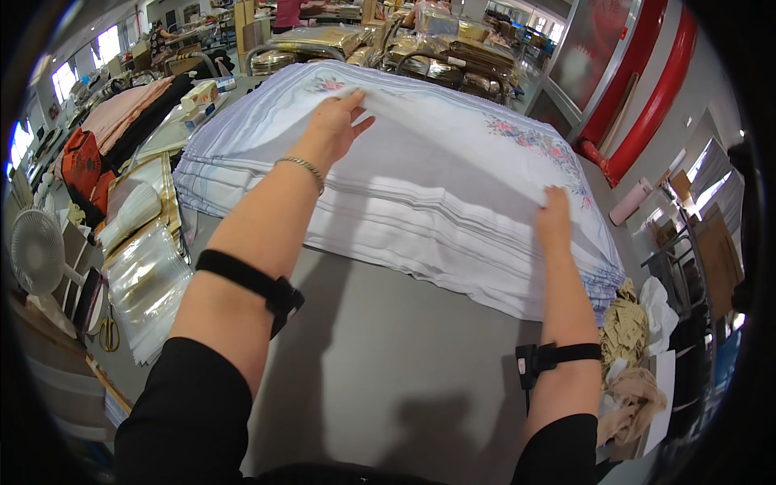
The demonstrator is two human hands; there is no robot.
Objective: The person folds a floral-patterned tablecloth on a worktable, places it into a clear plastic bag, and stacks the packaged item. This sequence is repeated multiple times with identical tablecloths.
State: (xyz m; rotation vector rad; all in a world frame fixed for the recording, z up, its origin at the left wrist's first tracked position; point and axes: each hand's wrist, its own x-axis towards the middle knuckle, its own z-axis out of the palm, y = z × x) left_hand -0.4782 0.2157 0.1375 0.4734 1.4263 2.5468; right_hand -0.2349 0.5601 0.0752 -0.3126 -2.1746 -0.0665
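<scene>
A broad stack of folded white cloths with lilac borders lies before me on a grey table. The uppermost cloth bears printed flower bouquets near its corners. My left hand pinches the near edge of this cloth between thumb and fingers, towards the stack's far left. At the right, my right hand grips the same raised edge, its fingertips partly hidden by the hand itself. Between both hands the edge is lifted and stretched slantwise, its underside in shadow above the lower layers.
Left of the stack lie clear plastic bags, gold-handled scissors, a white fan and an orange device. Beige tags and crumpled tan fabric are at the right. Bagged goods on carts and people stand beyond.
</scene>
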